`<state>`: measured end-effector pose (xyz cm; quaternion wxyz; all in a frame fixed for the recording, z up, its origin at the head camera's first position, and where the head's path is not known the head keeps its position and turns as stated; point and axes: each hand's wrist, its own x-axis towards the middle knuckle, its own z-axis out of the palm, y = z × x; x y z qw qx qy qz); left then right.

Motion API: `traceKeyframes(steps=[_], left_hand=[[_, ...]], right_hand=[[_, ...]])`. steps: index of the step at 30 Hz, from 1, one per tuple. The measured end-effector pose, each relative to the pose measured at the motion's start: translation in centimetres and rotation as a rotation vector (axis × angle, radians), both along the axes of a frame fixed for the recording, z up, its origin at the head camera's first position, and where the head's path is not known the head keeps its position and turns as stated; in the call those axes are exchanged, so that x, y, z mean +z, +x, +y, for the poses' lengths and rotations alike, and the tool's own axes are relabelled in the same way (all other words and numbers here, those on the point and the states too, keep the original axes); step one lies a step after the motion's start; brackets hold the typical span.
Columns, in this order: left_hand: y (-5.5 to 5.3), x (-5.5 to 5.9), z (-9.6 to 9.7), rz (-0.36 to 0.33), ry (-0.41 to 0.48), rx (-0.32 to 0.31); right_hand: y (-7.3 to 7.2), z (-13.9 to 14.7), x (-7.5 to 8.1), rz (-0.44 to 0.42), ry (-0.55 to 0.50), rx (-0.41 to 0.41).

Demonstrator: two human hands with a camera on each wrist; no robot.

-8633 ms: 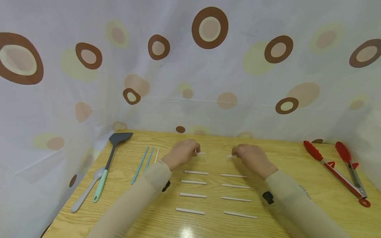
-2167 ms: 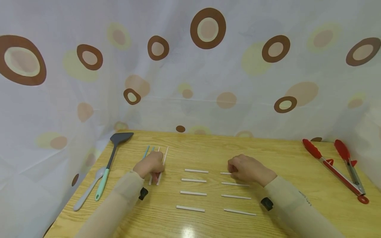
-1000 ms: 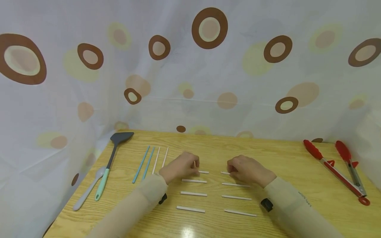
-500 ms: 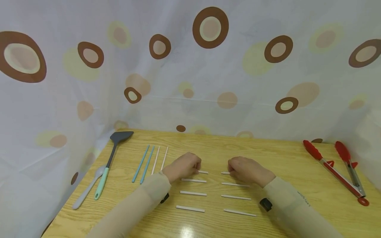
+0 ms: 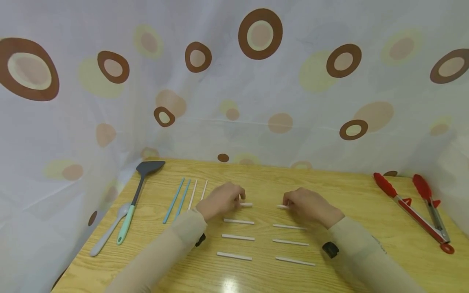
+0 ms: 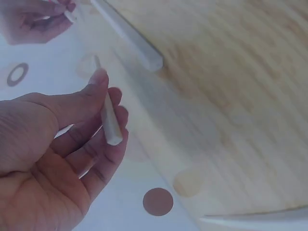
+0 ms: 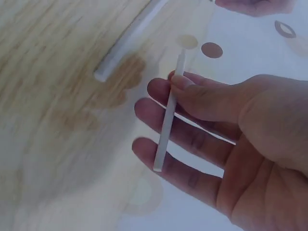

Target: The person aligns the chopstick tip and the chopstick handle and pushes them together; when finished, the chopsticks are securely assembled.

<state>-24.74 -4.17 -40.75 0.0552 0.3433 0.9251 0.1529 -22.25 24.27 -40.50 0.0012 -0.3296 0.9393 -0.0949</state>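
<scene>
The left hand (image 5: 222, 199) pinches a slim white stick (image 6: 112, 130), the right hand (image 5: 310, 204) a thinner white stick (image 7: 166, 126) — both just lifted. Three loose pairs (image 5: 238, 237) seemingly remain near.

A wood-grained table (image 5: 351, 195) fills the lower frame — spatula (image 5: 130, 212) and spoon (image 5: 109, 233) at left, then two blue sticks (image 5: 174, 200), two long white sticks (image 5: 192, 194); six short white sticks (image 5: 238, 237) lie lower centre, red-tipped tongs (image 5: 414, 214) right.
</scene>
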Motion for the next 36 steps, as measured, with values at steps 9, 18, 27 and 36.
traceKeyframes(steps=[9,18,27,36], left_hand=[[-0.2,1.4,0.1,0.069,-0.070,0.045],[-0.1,2.0,0.3,0.120,-0.039,0.029],[-0.1,2.7,0.6,0.122,-0.001,0.017],[0.0,3.0,0.8,0.164,0.007,0.000]], right_hand=[[0.0,0.2,1.4,0.049,0.073,-0.082],[-0.3,0.0,2.0,0.102,-0.047,-0.041],[-0.2,-1.2,3.1,0.146,-0.103,0.002],[-0.3,-2.4,3.7,0.145,-0.102,0.001]])
